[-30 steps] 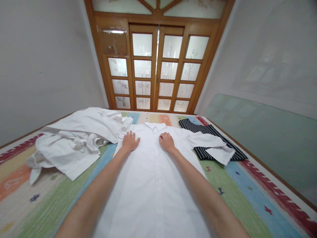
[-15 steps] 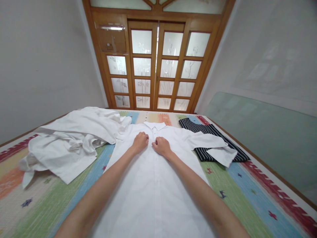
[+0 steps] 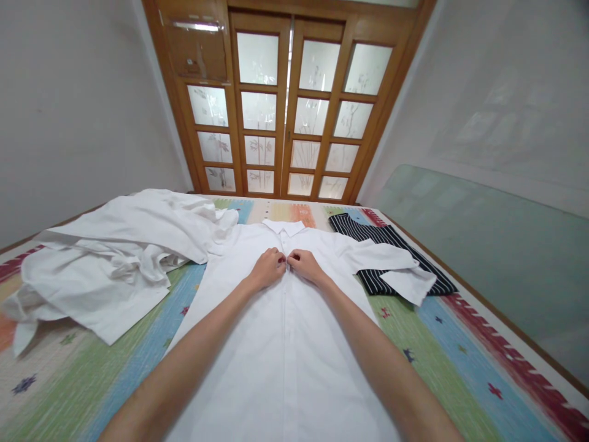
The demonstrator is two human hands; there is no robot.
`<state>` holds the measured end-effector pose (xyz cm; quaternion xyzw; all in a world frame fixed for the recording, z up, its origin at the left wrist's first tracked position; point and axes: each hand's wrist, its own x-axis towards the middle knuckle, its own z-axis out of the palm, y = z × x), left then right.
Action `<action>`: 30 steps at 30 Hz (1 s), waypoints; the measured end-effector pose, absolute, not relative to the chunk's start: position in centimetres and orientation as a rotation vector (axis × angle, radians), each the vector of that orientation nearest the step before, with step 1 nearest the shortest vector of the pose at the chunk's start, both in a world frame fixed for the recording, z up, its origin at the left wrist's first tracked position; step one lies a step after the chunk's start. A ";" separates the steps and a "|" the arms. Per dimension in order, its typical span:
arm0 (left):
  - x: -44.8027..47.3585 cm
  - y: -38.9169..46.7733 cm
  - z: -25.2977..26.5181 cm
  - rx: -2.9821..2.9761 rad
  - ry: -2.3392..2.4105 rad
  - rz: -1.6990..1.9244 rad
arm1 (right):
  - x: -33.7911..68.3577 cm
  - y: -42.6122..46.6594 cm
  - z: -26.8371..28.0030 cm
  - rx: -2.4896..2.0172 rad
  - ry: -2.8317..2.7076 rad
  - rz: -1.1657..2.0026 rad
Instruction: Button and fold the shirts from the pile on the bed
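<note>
A white collared shirt [image 3: 257, 362] lies spread face up, its collar toward the doors and its front placket running down the middle. On the upper placket, below the collar, my left hand [image 3: 269, 268] pinches the fabric edge with curled fingers. Close against it, my right hand [image 3: 304, 265] pinches the same placket from the other side. The fingertips almost meet, and any button between them is too small to make out. One sleeve stretches right, over a folded black garment with white stripes [image 3: 372, 230].
To the left lies a rumpled heap of white cloth [image 3: 96, 288]. Underneath everything is a colourful striped bed cover [image 3: 414, 331]. A pale green headboard-like panel [image 3: 483, 245] borders the right side. Wooden doors with glass panes [image 3: 285, 110] stand beyond, between grey walls.
My hands have come closer together and slightly down the placket, and their fingertips now pinch at its middle. The camera view has shifted a little.
</note>
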<state>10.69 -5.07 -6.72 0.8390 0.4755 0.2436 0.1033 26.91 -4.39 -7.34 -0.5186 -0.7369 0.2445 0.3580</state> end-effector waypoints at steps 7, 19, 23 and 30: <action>10.4 -4.7 -6.4 2.302 1.374 0.748 | 27.1 -4.1 -7.7 -1.331 -1.879 0.665; 10.3 -4.8 -6.1 2.046 1.400 0.843 | 27.1 -3.9 -7.8 -1.329 -1.865 0.735; 10.3 -4.7 -5.9 1.960 1.463 0.854 | 26.9 -3.9 -7.8 -1.330 -1.853 0.742; 10.7 -4.6 -5.5 1.917 1.589 0.823 | 26.6 -3.8 -7.8 -1.367 -1.866 0.720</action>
